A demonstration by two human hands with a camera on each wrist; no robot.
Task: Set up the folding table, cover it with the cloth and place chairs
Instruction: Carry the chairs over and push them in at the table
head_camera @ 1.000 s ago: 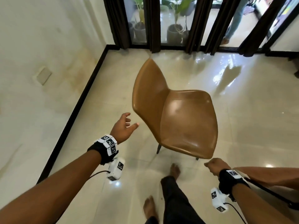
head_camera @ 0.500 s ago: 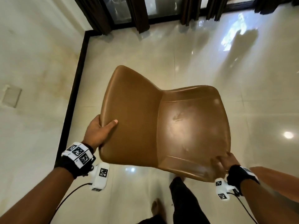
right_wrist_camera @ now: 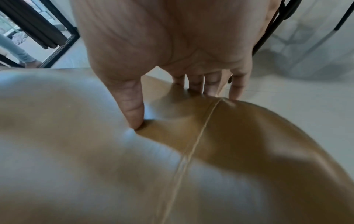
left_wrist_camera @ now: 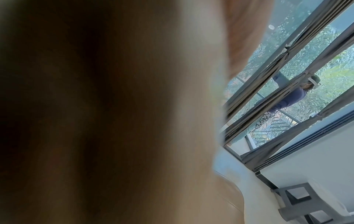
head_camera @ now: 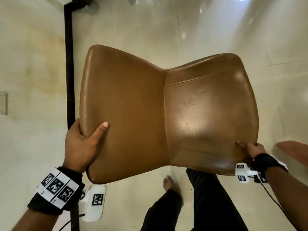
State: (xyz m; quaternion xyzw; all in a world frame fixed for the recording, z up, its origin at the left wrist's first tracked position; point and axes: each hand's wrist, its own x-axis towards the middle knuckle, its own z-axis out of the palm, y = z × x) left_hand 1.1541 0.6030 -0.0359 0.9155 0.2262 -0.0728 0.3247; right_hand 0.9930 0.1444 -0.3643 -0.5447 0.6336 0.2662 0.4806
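Note:
A tan leather chair [head_camera: 166,114] fills the middle of the head view, its backrest to the left and its seat to the right. My left hand [head_camera: 83,144] grips the top edge of the backrest, thumb on the front face and fingers hidden behind. My right hand [head_camera: 250,149] pinches the front rim of the seat. In the right wrist view the right hand [right_wrist_camera: 172,75] has its thumb pressed into the chair [right_wrist_camera: 134,166] cushion and its fingers curled under the rim. The chair's legs are hidden. The left wrist view is mostly a blurred brown surface.
A cream wall with a black skirting board [head_camera: 69,64] runs down the left. Glossy cream floor tiles [head_camera: 200,30] lie beyond the chair. My bare foot [head_camera: 171,184] and dark trousers are below the seat. Dark curtained windows [left_wrist_camera: 287,83], with a person outside, show in the left wrist view.
A second ago both hands were free beside the standing chair. They then took hold of it, and it now sits closer and larger under my view.

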